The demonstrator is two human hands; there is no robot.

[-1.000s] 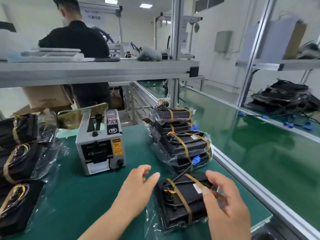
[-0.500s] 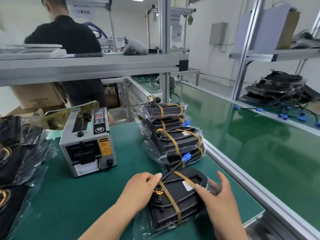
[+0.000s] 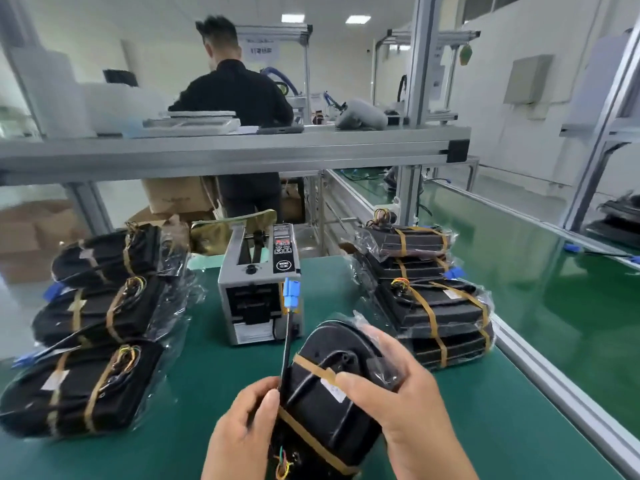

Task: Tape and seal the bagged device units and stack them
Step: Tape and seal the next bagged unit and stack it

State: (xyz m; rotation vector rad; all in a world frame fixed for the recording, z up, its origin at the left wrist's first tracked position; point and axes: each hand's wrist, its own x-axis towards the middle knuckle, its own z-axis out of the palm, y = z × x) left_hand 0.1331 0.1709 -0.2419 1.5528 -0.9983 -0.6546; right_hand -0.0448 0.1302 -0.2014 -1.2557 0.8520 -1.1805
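Right now you have both hands on one bagged unit (image 3: 322, 410), lifted off the green counter (image 3: 207, 393) and tilted so that its rounded end points away from you. Your left hand (image 3: 242, 431) grips the unit's near left edge with its fingers curled, right where a thin black cable (image 3: 286, 344) leaves the housing. Your right hand (image 3: 412, 410) wraps the right side, thumb laid across the top near a small white label and the other fingers bent round the far edge over the clear plastic bag. The cable rises straight up from your left hand and ends in a blue plug (image 3: 289, 299), which sits in front of the tape dispenser (image 3: 256, 306) as you see it. Tan bands cross the black housing, and a few coloured wires (image 3: 282, 462) show at its near end.

The grey tape dispenser stands upright on the counter behind the unit, its control panel on the right of its top. To your right, just beside the held unit, is a stack of bagged units (image 3: 440, 313) bound with the same tan bands. To your left, well apart from your hands, three more bagged units (image 3: 100, 317) lie one behind another, their loose bag ends crumpled toward the dispenser.

Beyond the right stack runs a glossy green belt (image 3: 554, 306) inside metal rails. A metal shelf (image 3: 242, 150) spans the view above the counter, and behind it a person in a black top (image 3: 239, 95) stands with their back to you.
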